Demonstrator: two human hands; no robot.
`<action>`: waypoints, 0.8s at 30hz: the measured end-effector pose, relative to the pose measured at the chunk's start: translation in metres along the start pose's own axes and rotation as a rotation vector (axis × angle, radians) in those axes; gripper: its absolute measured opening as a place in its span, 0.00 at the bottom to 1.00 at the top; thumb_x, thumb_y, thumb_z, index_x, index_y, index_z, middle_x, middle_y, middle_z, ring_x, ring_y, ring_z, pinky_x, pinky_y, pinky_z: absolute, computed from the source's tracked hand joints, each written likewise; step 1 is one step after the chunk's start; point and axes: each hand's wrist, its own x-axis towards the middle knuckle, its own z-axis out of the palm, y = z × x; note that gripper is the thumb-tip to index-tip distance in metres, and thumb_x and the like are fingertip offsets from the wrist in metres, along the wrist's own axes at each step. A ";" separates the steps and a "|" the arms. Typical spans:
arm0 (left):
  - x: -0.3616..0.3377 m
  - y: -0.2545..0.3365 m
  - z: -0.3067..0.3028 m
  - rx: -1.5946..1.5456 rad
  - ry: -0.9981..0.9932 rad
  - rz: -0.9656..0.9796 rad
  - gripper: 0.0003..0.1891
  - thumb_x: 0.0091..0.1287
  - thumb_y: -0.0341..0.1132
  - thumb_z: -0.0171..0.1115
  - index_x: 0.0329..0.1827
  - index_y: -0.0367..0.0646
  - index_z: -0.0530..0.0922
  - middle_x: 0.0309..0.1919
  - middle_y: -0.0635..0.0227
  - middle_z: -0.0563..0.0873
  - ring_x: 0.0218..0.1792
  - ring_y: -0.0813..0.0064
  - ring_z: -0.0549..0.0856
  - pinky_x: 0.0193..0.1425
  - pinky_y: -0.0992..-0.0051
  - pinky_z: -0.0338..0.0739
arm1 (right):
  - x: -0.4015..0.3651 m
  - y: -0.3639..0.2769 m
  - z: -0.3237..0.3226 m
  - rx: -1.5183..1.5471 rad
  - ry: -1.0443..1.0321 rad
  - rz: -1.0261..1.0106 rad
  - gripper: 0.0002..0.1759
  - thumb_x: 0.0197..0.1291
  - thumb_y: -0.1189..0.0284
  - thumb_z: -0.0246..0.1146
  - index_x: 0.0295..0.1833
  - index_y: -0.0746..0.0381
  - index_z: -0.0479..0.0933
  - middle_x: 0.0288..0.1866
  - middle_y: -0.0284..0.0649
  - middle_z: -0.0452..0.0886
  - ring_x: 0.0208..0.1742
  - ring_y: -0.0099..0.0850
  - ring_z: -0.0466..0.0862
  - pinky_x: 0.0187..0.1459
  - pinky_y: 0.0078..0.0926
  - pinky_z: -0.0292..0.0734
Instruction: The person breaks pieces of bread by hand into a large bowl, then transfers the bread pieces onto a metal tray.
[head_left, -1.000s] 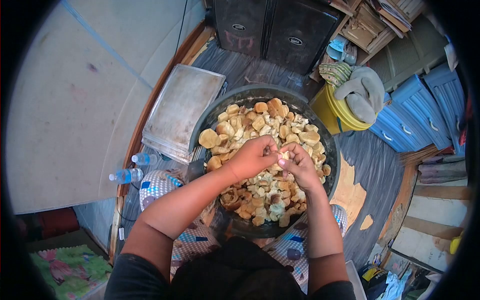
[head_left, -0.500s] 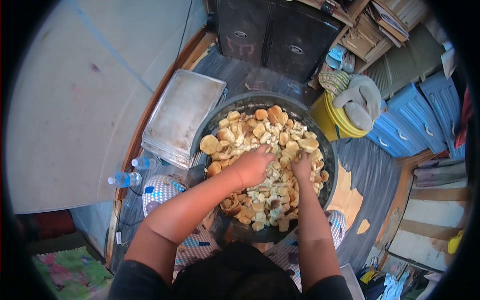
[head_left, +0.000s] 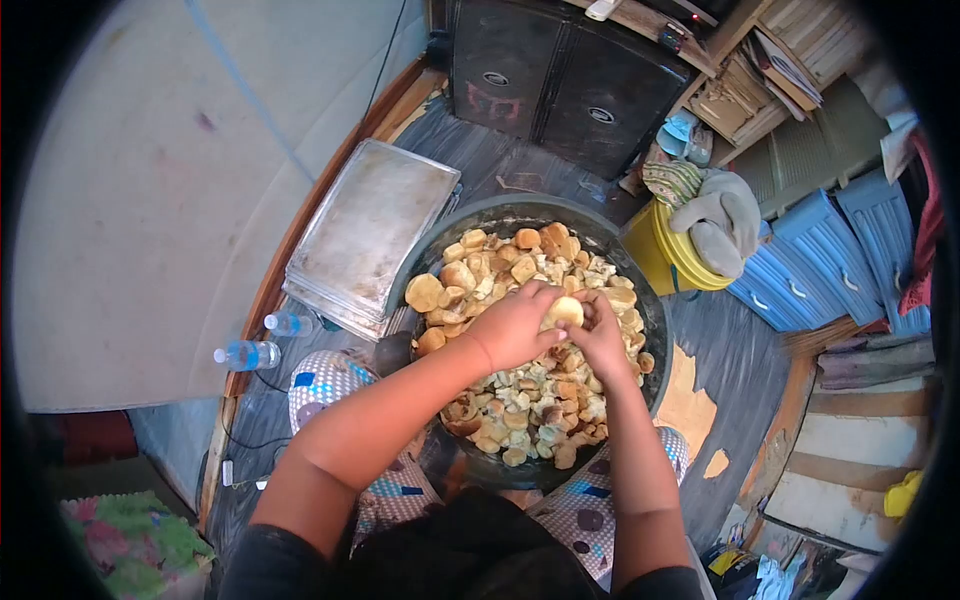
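Observation:
A pale round bread roll [head_left: 565, 312] is held between my two hands above a big dark tub [head_left: 425, 240]. My left hand [head_left: 512, 328] grips the roll from the left, thumb below it. On the other side, the fingers of my right hand [head_left: 602, 338] close on its right edge. Beneath them the tub holds many bread pieces [head_left: 515, 410], some whole and browned, others torn small with pale crumb showing. My hands cover part of the heap.
Stacked metal baking trays [head_left: 370, 230] lie left of the tub, near two water bottles [head_left: 248, 354]. At the far right stand a yellow bucket [head_left: 665, 240] with cloths on it and blue drawers [head_left: 800, 265]. Black speakers [head_left: 560, 85] are behind.
My hands were apart, reaching into the bread. Now they are together and raised slightly, with a roll between them. The view has shifted slightly.

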 end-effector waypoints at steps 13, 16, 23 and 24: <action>-0.005 0.033 0.003 -1.219 0.030 0.008 0.15 0.66 0.37 0.59 0.50 0.37 0.77 0.43 0.67 0.82 0.45 0.80 0.78 0.53 0.78 0.72 | -0.059 -0.040 -0.003 1.029 -0.197 -0.073 0.14 0.56 0.77 0.61 0.48 0.58 0.71 0.45 0.40 0.79 0.47 0.32 0.81 0.48 0.29 0.80; 0.000 0.024 0.005 -1.431 0.033 -0.065 0.14 0.68 0.37 0.56 0.52 0.39 0.73 0.44 0.67 0.81 0.45 0.78 0.79 0.52 0.76 0.74 | -0.052 -0.039 0.005 1.090 -0.064 -0.026 0.13 0.59 0.74 0.60 0.50 0.58 0.70 0.44 0.38 0.79 0.46 0.30 0.80 0.47 0.29 0.80; 0.003 0.019 0.003 -1.459 -0.064 -0.191 0.07 0.68 0.37 0.55 0.42 0.44 0.70 0.41 0.69 0.79 0.40 0.80 0.79 0.49 0.77 0.76 | -0.028 -0.008 -0.017 0.887 0.055 0.034 0.11 0.62 0.69 0.60 0.47 0.59 0.69 0.36 0.34 0.78 0.28 0.24 0.78 0.31 0.22 0.77; 0.005 0.016 0.007 -1.320 -0.042 -0.190 0.08 0.67 0.37 0.57 0.42 0.44 0.71 0.39 0.71 0.79 0.41 0.80 0.78 0.48 0.79 0.74 | -0.030 -0.022 -0.016 0.827 0.072 0.064 0.13 0.60 0.67 0.62 0.45 0.59 0.68 0.34 0.34 0.77 0.24 0.21 0.75 0.28 0.19 0.74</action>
